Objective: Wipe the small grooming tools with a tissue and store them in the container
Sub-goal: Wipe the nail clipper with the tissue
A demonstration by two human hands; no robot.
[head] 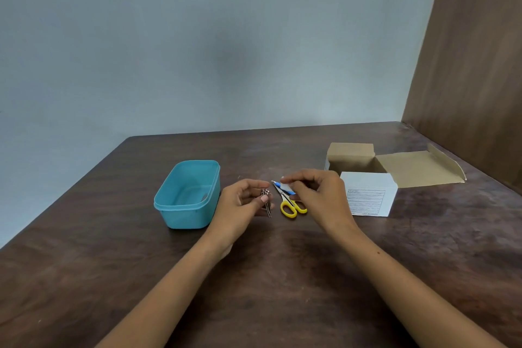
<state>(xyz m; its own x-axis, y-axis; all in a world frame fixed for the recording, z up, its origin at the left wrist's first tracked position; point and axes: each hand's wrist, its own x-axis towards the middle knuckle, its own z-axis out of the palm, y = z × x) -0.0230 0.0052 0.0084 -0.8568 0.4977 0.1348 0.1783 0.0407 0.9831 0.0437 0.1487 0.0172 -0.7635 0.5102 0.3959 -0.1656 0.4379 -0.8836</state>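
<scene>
Table (pixel 113 277): dark brown wood-grain top, worn in patches. Wall (pixel 197 37): plain pale grey-blue, behind. Panel (pixel 474 65): brown wood, right side. Lighting: soft, even.

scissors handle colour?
Yellow; the scissors lie on the table, clearest in the head view.

A plain domestic or small-office corner, not a workshop or lab — a dark wood-grain table (pixel 282 291) is pushed against a bare pale blue-grey wall (pixel 197 37), with a brown laminate panel (pixel 474 65) rising beyond the right hand (pixel 316 192). Just past that hand sits an opened cardboard box (pixel 395 169) — everyday household clutter.
</scene>
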